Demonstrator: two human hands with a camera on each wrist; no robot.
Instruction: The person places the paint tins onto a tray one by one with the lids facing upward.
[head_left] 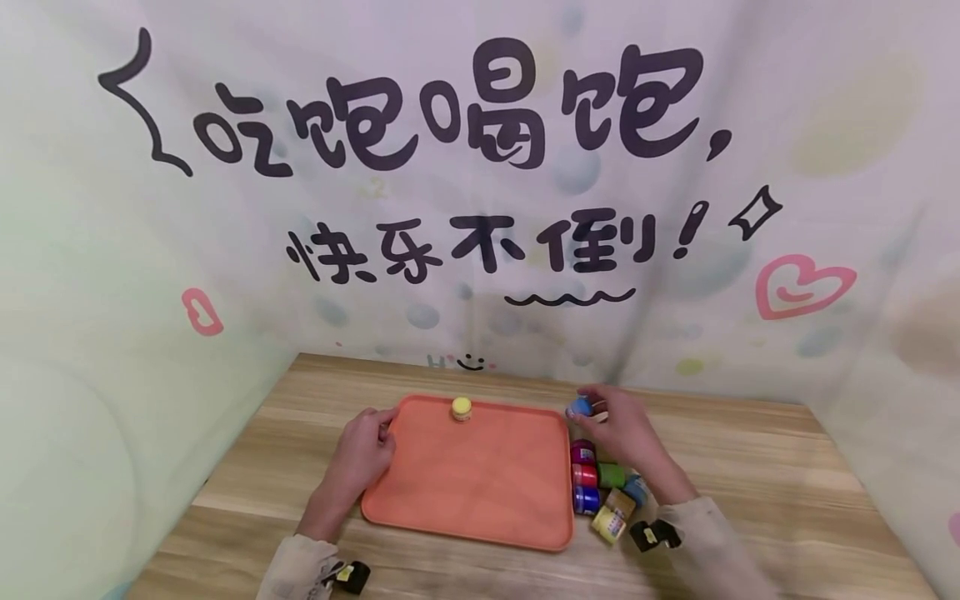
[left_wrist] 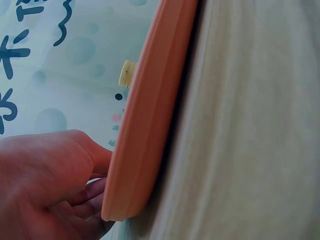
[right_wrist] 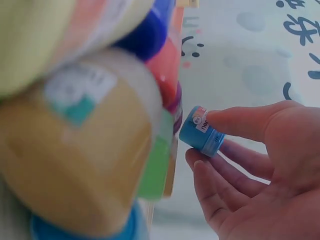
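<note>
An orange tray [head_left: 472, 483] lies flat on the wooden table. My left hand [head_left: 362, 450] grips its left rim near the far corner, thumb against the edge and fingers partly hidden beside it. In my right hand [head_left: 624, 427], a small blue paint jar [right_wrist: 201, 131] is pinched between thumb and fingertips, just off the tray's far right corner. A yellow paint jar [head_left: 462, 408] stands on the tray by its far rim. Close along the tray's right side lie a purple jar [head_left: 582, 452], a red jar [head_left: 585, 476] and a dark blue jar [head_left: 586, 500].
Beside those are a green jar [head_left: 611, 475], a tan jar [right_wrist: 85, 145], another yellow jar [head_left: 609, 526] and a lighter blue jar [head_left: 636, 487], all below my right forearm. A white printed cloth [head_left: 480, 325] hangs behind the table [head_left: 720, 442] and along its sides.
</note>
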